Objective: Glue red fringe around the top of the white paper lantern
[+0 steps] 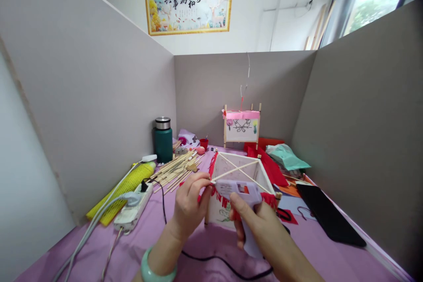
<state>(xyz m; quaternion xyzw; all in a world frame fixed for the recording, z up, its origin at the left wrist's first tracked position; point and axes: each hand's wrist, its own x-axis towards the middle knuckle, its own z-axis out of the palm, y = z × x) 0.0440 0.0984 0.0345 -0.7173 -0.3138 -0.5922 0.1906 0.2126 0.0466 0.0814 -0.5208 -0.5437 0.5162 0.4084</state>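
My right hand [256, 222] is wrapped around a pale purple hot glue gun [253, 190], its nozzle pointing left at the near left corner of a box-shaped paper lantern [235, 168]. The lantern has white sides, red fringe [220, 197], a green drawing on its front and two thin wooden sticks [246, 168] crossed over its open top. At that same corner, the fingertips of my left hand [191, 200] are pinched on the lantern's edge, right by the nozzle. What exactly lies between them is partly hidden. A light green bangle [157, 264] circles my left wrist.
Loose wooden sticks [176, 169] lie left, by a green bottle [163, 141]. A power strip [134, 207] and yellow mesh roll [124, 191] are farther left. A hanging lantern [242, 127] is behind; a black phone-like slab [330, 213] lies right. A black cord [218, 259] crosses the front.
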